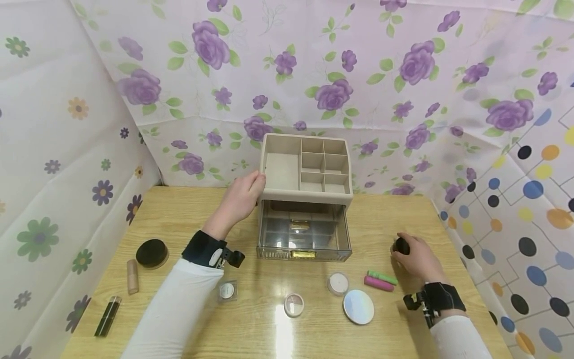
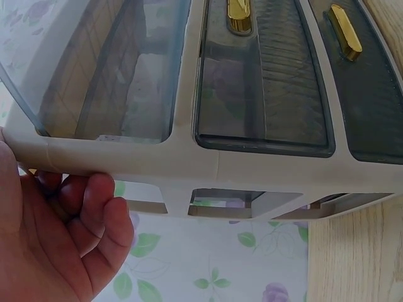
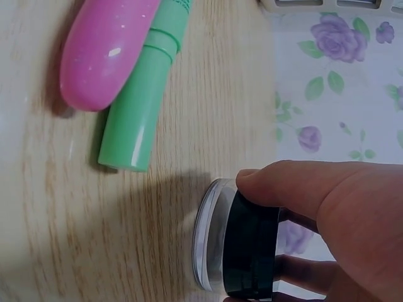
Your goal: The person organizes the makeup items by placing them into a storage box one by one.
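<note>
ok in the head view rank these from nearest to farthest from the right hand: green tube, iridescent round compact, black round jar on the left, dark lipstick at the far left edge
From the right hand, which grips a small black-lidded jar:
1. green tube, just to its left, beside the pink one.
2. iridescent round compact, front centre-right of the table.
3. black round jar, across the table, left side.
4. dark lipstick, far left front edge.

Beige organizer [image 1: 305, 164] with smoky clear drawer [image 1: 303, 238], gold handle [image 1: 303, 255]. Pink tube [image 1: 378, 283], green tube [image 1: 382, 277]. Black-lidded jar [image 1: 401, 245]. Backdrop [image 1: 358, 75]: purple roses.
</note>
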The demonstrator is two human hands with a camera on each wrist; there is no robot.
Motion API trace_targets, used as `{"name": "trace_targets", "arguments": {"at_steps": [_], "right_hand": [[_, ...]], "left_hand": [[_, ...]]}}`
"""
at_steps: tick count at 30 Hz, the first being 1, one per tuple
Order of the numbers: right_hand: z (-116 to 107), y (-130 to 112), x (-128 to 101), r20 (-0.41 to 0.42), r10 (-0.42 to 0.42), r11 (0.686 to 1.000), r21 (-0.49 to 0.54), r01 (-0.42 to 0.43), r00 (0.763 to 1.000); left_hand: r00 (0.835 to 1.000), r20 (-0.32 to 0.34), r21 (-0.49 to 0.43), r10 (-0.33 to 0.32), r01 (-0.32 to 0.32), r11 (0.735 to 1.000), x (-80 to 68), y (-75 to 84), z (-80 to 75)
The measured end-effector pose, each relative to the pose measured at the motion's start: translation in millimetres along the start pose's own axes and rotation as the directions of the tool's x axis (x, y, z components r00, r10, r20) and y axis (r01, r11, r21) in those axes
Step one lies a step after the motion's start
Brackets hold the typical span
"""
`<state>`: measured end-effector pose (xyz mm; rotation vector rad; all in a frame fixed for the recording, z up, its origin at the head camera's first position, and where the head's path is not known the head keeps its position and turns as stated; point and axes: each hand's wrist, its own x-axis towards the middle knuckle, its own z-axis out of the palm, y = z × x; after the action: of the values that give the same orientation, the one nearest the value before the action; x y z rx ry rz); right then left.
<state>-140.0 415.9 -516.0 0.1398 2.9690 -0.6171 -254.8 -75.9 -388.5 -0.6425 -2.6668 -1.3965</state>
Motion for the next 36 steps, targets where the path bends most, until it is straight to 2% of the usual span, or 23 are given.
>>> {"name": "trace_targets", "arguments": {"at_steps": [10, 19, 27, 36], "right_hand": [[-4, 0, -2, -0.005, 0.018, 0.999, 0.029, -0.018, 1.000], [-10, -9, -5, -0.021, -0.018, 0.998, 0.066, 0.019, 1.000], [-21, -29, -16, -0.007, -0.043, 0.996, 0.078, 0.044, 0.999], [-36, -63, -28, -0.039, -0.118, 0.989, 0.085, 0.121, 0.992]], "left_hand": [[1.000, 0.008, -0.010, -0.007, 0.007, 1.000, -1.2, 0.8, -0.1], [1.000, -0.003, -0.004, -0.003, 0.003, 1.000, -0.6, 0.6, 0.1], [1.000, -0.010, 0.001, 0.006, -0.006, 1.000, -0.4, 0.3, 1.8], [1.000, -0.011, -0.003, 0.000, 0.000, 1.000, 0.6, -1.3, 1.9]]}}
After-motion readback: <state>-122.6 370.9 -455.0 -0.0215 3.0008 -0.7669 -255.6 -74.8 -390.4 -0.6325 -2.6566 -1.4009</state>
